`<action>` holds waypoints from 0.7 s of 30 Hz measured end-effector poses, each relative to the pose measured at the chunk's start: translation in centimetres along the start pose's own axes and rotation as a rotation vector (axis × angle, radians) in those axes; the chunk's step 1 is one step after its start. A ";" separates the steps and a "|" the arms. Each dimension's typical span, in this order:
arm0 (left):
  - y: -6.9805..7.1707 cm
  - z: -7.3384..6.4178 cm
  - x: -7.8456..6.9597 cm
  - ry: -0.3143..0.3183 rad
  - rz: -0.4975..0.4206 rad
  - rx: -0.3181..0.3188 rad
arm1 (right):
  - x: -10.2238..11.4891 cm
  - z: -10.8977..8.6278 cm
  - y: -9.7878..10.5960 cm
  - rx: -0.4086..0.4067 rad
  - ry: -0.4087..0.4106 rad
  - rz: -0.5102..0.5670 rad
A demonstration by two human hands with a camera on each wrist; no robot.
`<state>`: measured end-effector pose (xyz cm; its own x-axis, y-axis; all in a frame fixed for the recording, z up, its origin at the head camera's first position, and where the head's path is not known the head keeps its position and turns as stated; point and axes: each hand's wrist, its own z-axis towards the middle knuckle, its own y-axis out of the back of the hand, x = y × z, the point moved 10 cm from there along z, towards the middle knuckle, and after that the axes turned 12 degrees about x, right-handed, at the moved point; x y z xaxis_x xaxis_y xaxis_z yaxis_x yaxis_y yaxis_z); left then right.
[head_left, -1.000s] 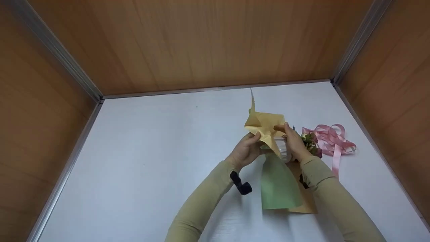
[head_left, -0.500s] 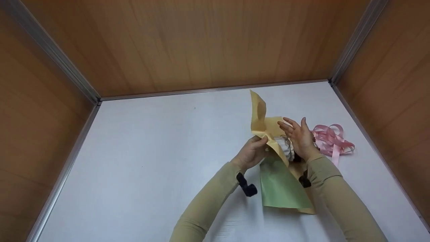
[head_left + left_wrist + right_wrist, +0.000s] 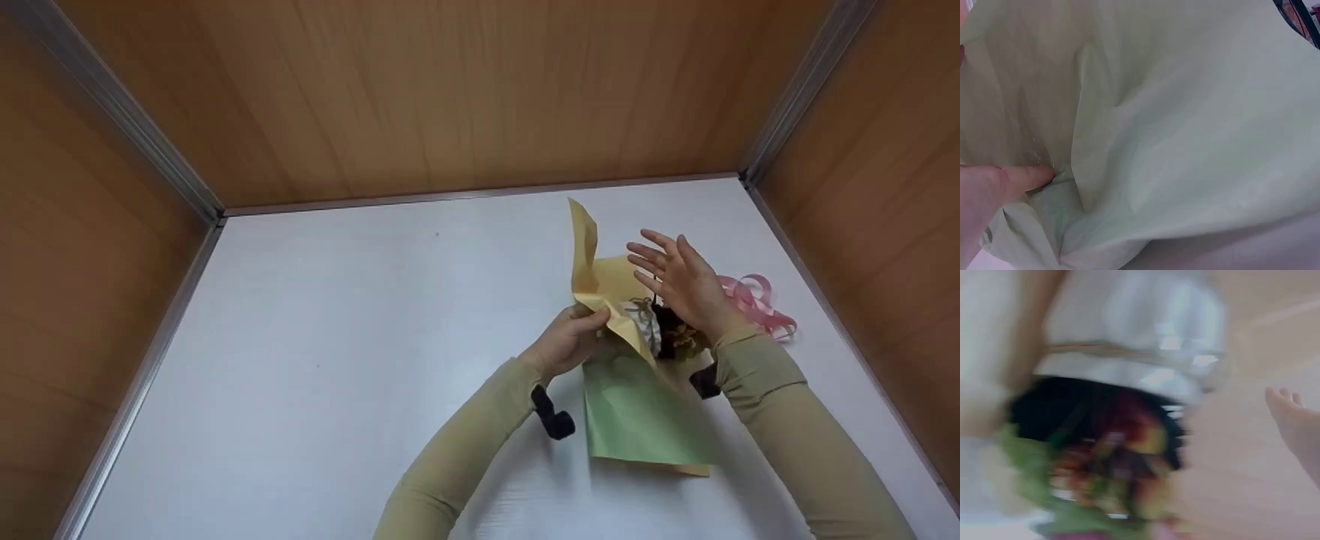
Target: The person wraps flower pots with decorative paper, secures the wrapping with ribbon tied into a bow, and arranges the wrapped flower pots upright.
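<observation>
In the head view my left hand [image 3: 566, 341] pinches gathered wrapping paper between thumb and fingers. One side of the sheet is yellow [image 3: 583, 247]; a green part [image 3: 649, 420] hangs toward me. Up close in the left wrist view, a finger [image 3: 1027, 177] presses into creased pale-green paper [image 3: 1202, 124]. Beside it lies a small bunch of flowers [image 3: 684, 341] in a white wrapper [image 3: 641, 322], partly covered by the paper. A thin brown string [image 3: 1100, 349] circles the wrapper in the blurred right wrist view. My right hand [image 3: 682, 289], fingers spread, is raised above the flowers and holds nothing.
A loose heap of pink ribbon [image 3: 765, 307] lies right of the right hand, partly hidden by it. The white table [image 3: 337, 337] is bordered by wooden panels [image 3: 480, 97] at the back and both sides.
My right hand has let go of the bundle, straightened its fingers and moved up and right. The left hand keeps its grip, shifted slightly right; the yellow paper's upper flap swung round.
</observation>
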<state>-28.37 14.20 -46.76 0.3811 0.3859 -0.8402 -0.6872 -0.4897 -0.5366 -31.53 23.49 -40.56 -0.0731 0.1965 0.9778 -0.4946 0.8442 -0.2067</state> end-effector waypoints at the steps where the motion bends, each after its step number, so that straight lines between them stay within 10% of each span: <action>1: -0.1 0.0 0.0 0.002 0.008 0.010 | 0.6 0.0 -0.5 0.012 0.000 -0.033; 9: 0.0 -0.6 -0.1 -0.002 0.032 0.020 | 3.4 0.4 -4.0 0.073 -0.123 -0.399; 21: 0.3 -1.1 0.3 -0.014 0.014 -0.012 | 5.5 -0.3 0.1 -0.250 -0.228 -0.810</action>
<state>-27.78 13.34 -47.25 0.3623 0.3896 -0.8467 -0.6852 -0.5044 -0.5253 -31.71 24.82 -35.23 0.0340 -0.5925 0.8049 -0.2669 0.7707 0.5786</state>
